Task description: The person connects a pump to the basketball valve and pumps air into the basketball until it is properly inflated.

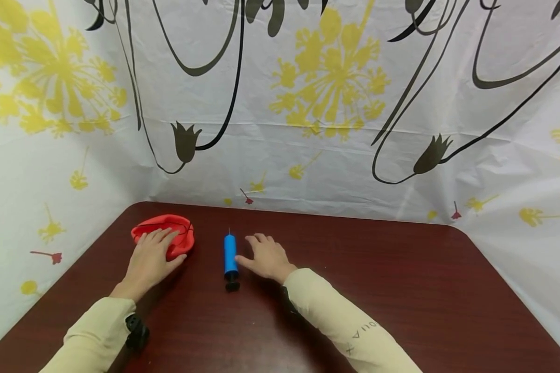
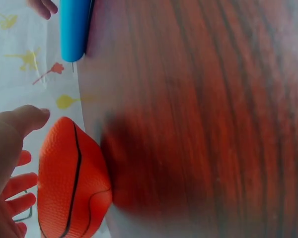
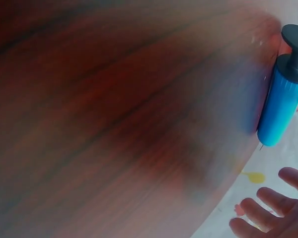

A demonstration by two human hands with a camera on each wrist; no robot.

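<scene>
A deflated red-orange basketball [image 1: 183, 241] with black seams lies crumpled at the table's far left. My left hand [image 1: 150, 259] reaches over its near side with fingers spread and thumb apart. In the left wrist view the ball [image 2: 72, 183] keeps its sunken, folded shape beside the thumb and fingers. To its right lies a blue hand pump [image 1: 230, 253], its black handle toward me and a thin needle at the far end. My right hand [image 1: 265, 259] is just right of the pump, fingers loosely extended and holding nothing, thumb tip close by the barrel.
Both objects lie on a dark red-brown wooden table [image 1: 354, 280] with rounded far corners. A white cloth [image 1: 242, 103] printed with yellow flowers and dark stems hangs behind and at the sides. A black wrist camera [image 1: 137, 331] sits at the left sleeve.
</scene>
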